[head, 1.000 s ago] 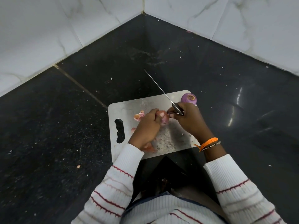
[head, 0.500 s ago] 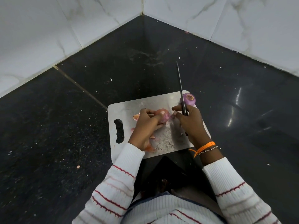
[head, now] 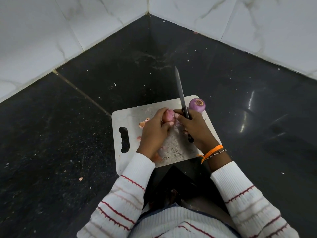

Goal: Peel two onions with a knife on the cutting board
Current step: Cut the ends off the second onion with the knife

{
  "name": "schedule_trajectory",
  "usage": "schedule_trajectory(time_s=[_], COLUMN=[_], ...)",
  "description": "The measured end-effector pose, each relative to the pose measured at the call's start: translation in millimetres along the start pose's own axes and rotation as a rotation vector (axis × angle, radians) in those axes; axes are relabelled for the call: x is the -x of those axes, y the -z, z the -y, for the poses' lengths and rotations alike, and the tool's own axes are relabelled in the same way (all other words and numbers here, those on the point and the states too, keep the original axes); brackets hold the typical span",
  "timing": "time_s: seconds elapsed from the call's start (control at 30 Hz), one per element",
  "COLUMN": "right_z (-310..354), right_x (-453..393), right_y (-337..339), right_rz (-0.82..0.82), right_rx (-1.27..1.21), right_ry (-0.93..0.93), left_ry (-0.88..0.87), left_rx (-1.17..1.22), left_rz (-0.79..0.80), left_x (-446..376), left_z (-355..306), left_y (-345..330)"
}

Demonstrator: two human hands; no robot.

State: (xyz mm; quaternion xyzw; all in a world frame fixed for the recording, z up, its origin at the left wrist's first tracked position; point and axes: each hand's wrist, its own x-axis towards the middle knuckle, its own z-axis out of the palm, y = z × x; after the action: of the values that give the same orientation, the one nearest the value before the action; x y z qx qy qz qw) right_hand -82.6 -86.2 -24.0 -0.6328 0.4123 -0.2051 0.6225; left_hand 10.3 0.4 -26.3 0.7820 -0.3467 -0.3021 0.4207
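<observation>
steel cutting board point(head: 133, 115): rigid, flat on black counter | knife point(head: 180, 91): right hand point(head: 195, 129) wraps handle, blade up-away | peeled onion point(head: 197, 105): far board corner | onion point(head: 170, 115): left hand point(head: 154, 129) cups it above board; small, firm, likely slippery, hold by its sides

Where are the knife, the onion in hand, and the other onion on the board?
knife point(head: 180, 93): head view, mid blade, above the right hand.
held onion point(head: 169, 115): head view, pink skin showing between the fingers of both hands.
second onion point(head: 197, 105): head view, purple side below its cut top.
</observation>
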Motion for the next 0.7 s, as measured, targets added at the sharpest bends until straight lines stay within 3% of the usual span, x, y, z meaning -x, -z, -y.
schedule_trajectory(time_s=[0.17, 0.4, 0.7], right_z=[-2, -8, -10], right_x=[0, 25, 30], right_y=[5, 1, -7], right_rz=[-0.068, 0.057, 0.045], right_rx=[0.213, 0.221, 0.28], right_ry=[-0.054, -0.214, -0.179], left_ry=[0.01, 0.003, -0.031], left_rx=[-0.126, -0.163, -0.129], left_rz=[-0.135, -0.173, -0.256], left_x=[-5, -8, -10], left_z=[6, 2, 3], left_y=[-11, -14, -14])
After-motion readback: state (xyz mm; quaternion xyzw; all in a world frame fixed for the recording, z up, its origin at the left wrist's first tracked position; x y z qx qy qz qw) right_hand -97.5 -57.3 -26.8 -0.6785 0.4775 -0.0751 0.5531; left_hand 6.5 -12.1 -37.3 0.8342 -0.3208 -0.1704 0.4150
